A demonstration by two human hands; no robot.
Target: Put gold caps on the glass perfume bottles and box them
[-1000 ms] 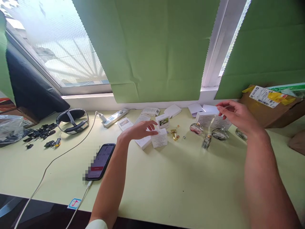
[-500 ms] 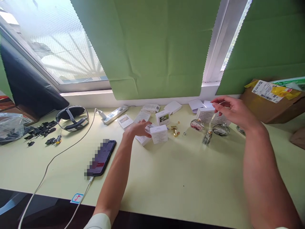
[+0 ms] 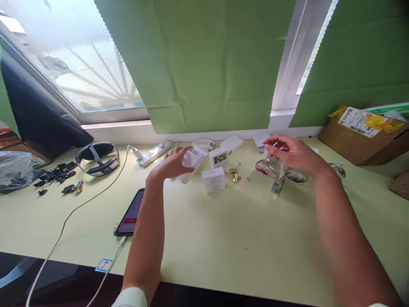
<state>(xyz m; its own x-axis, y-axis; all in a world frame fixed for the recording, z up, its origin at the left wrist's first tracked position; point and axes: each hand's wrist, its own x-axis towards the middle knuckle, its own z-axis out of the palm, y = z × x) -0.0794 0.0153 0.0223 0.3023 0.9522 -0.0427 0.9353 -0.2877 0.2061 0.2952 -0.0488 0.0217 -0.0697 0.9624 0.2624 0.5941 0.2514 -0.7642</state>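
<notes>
My left hand (image 3: 169,164) is raised over the pale green table (image 3: 223,238), fingers closed round a long white printed carton (image 3: 192,162). Just right of it a small white box (image 3: 213,180) stands on the table, with a picture-fronted white box (image 3: 219,157) behind it. My right hand (image 3: 294,153) hovers above several glass perfume bottles, one pinkish (image 3: 264,167), one small and upright (image 3: 277,184), one flat (image 3: 295,175). Its fingertips pinch something thin and pale that I cannot make out. Gold caps (image 3: 234,175) lie between the two hands.
A phone (image 3: 131,213) on a white cable lies by my left forearm. A power strip (image 3: 155,154), a black headset (image 3: 97,158), a screwdriver (image 3: 78,186) and black parts (image 3: 54,175) sit left. More white boxes (image 3: 232,143) line the sill; a cardboard parcel (image 3: 361,136) is at right.
My left hand closed on the white carton, lifted it and drew it left. My right hand moved left and lower, over the bottles, still pinching the thin piece.
</notes>
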